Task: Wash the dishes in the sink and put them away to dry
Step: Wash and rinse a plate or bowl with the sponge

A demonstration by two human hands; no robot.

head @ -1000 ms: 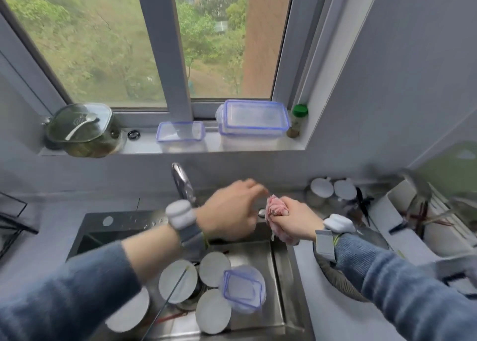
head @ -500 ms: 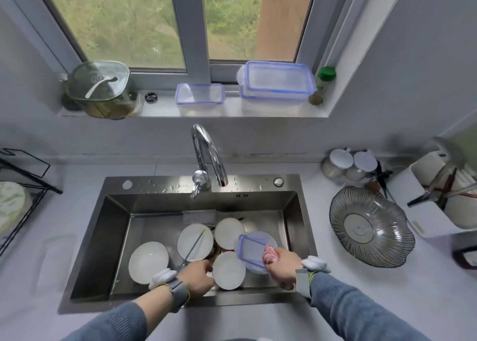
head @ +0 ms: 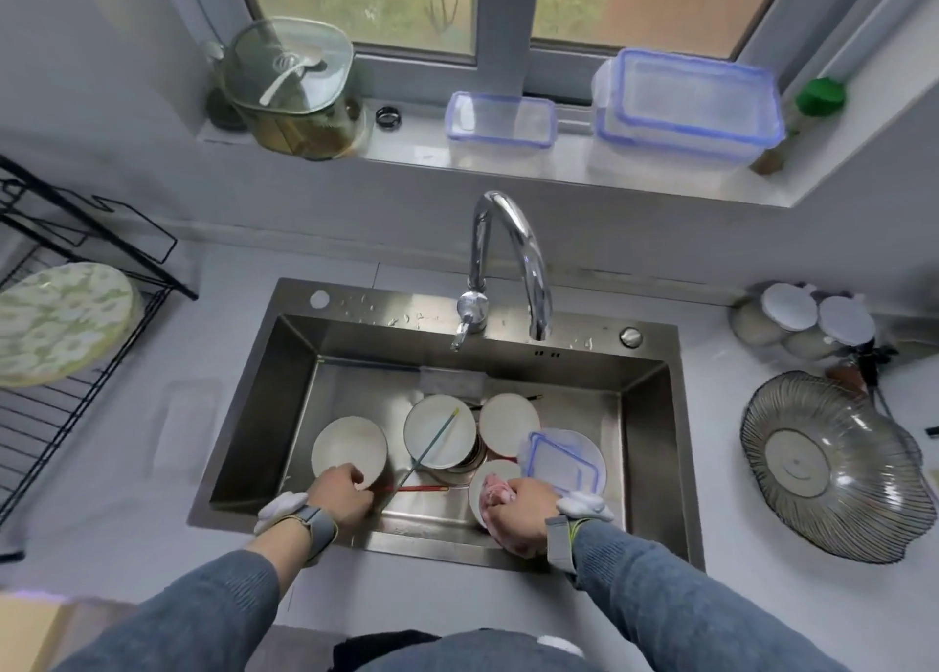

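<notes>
In the sink: left hand grips the plate nearest its left wall; right hand clutches a pink cloth nr the front.

A lidded glass pot and two plastic containers line the windowsill — a ribbed glass bowl sits right.

No text, label, brand, number or sign can be read anywhere in the view; all surfaces appear unmarked.
</notes>
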